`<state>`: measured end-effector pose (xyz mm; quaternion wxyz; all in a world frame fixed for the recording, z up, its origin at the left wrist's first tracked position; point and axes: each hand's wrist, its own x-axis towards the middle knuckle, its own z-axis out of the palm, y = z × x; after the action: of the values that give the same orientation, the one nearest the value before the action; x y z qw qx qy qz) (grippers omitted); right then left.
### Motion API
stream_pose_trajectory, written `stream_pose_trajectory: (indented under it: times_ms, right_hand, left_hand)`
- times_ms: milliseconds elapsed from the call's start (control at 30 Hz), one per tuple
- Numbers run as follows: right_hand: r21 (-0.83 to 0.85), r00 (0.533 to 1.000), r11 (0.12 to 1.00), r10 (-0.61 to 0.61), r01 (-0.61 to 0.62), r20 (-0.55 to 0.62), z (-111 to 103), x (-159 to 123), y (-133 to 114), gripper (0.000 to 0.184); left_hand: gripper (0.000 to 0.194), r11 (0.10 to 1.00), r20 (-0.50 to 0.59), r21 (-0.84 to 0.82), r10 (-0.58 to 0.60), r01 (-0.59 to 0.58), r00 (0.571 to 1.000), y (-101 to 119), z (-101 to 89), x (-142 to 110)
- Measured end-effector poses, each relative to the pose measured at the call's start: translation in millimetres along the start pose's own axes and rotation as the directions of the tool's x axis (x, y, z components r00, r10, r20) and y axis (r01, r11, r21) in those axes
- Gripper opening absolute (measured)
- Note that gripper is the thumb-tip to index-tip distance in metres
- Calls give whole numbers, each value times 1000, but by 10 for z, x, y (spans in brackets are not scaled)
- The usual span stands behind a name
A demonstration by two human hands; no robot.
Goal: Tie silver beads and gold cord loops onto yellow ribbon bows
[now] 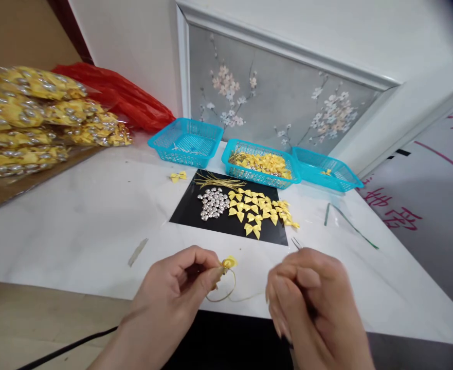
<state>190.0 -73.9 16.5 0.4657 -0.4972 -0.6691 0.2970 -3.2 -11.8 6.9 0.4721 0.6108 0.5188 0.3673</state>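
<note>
The white tabletop spans the view, with clear-wrapped bundles of yellow and silver pieces heaped at its rear left corner. Three blue baskets stand along the back edge: the left one holds a few pale strips, the middle one a pile of yellow pieces, the right one a small yellow piece. In front of them lies a black sheet.

The left hand and the right hand work near the front edge, apart from each other. So close to that edge, a slackening left pinch could let the work drop off the tabletop, and a hard pull on its thin line could tug it crooked or tangle it.

On the sheet sit loose yellow bows, silver beads and gold cords; a careless forward sweep could scatter them.

The left fingers pinch a small yellow bow narrowly at their tips, the bow jutting out toward the right hand. The right fingers are curled closed, a two-pronged metal tool poking out beyond them, apparently held. A thin gold cord loops below the bow; whether the right fingers grip its end, I cannot tell.
</note>
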Motion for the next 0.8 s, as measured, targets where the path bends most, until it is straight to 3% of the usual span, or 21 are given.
stream_pose_trajectory:
  times_ms: [67, 133, 233, 333, 533, 667, 800]
  right_hand:
    - [-90, 999, 995, 30, -31, -17, 14, 137, 19, 18]
    - [-143, 998, 989, 36, -30, 41, 61, 238, 32, 13]
    - [-115, 991, 993, 46, -31, 129, 149, 303, 58, 5]
    - [-65, 987, 997, 48, -38, 153, 207, 304, 82, 15]
    - [142, 948, 949, 252, -282, 195, 193, 305, 52, 20]
    - [274, 894, 863, 351, -424, 279, 175, 322, 45, 25]
    - [355, 860, 795, 379, -491, 340, 172, 320, 79, 28]
  left_hand:
    - [21, 997, 48, 72, 30, -33, 998, 0, -6, -17]
    - [21, 984, 67, 150, 87, -96, 994, 1, -6, -28]
    - [21, 941, 86, 244, 222, -236, 971, 18, -9, -40]
    - [22, 901, 89, 274, 325, -337, 941, 32, -18, -59]
    - [14, 847, -25, 351, 435, -399, 900, -5, -20, -105]
    - [16, 801, -20, 392, 499, -453, 866, -17, -29, -108]
    - [20, 753, -19, 422, 564, -505, 826, -24, -37, -108]
